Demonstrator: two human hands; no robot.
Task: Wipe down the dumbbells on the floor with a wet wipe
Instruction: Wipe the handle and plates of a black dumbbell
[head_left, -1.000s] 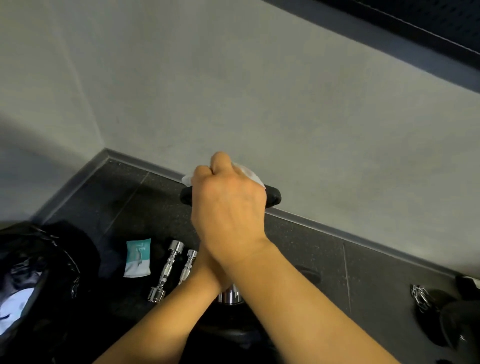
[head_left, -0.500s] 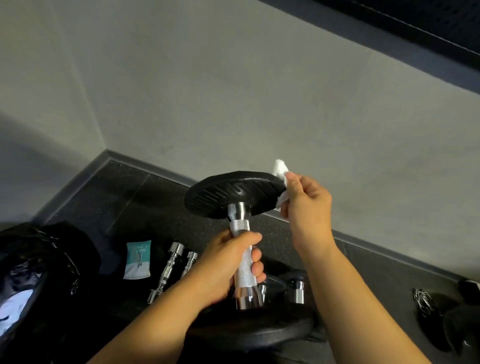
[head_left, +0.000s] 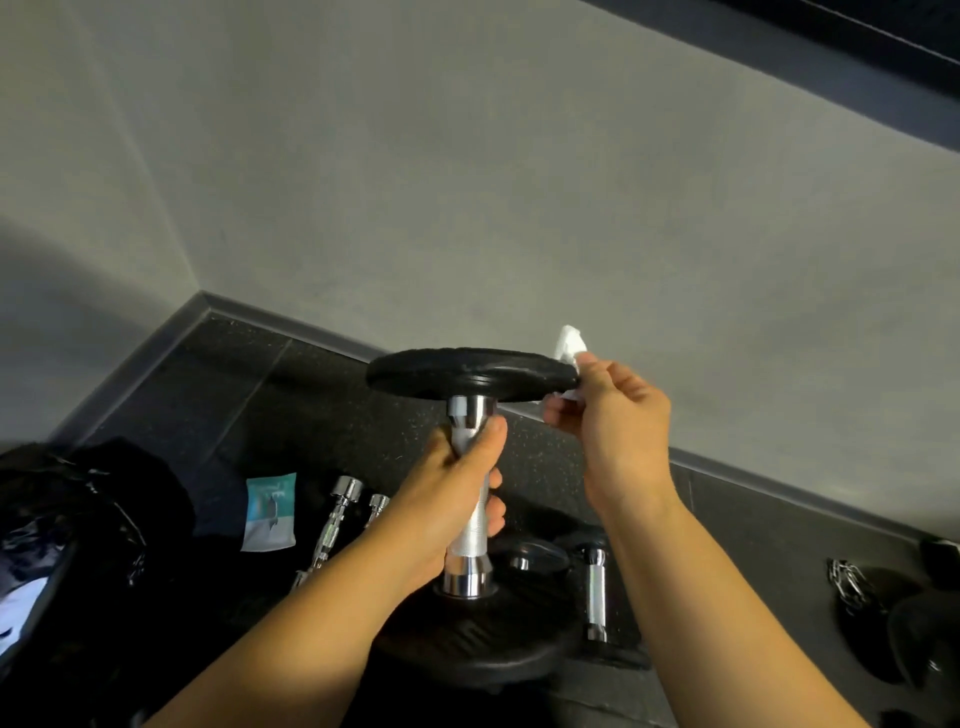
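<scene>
The dumbbell (head_left: 470, 535) stands on end in the corner, its lower plate down on the dark floor (head_left: 208, 395). The left hand (head_left: 447, 499) has its grip wrapped round the knurled handle. The right hand (head_left: 618, 421) pinches the wet wipe (head_left: 569, 343) in its grip against the right rim of the upper plate (head_left: 470, 374), its fingers hiding most of the wipe. To the left lie a teal wipe packet (head_left: 271, 512), two bare chrome bars (head_left: 332, 525) partly behind the left forearm, and a black bag (head_left: 67, 545). A second dumbbell (head_left: 594, 587) lies between the arms. Half a second ago the upper plate tipped its underside toward me; now it shows edge-on.
</scene>
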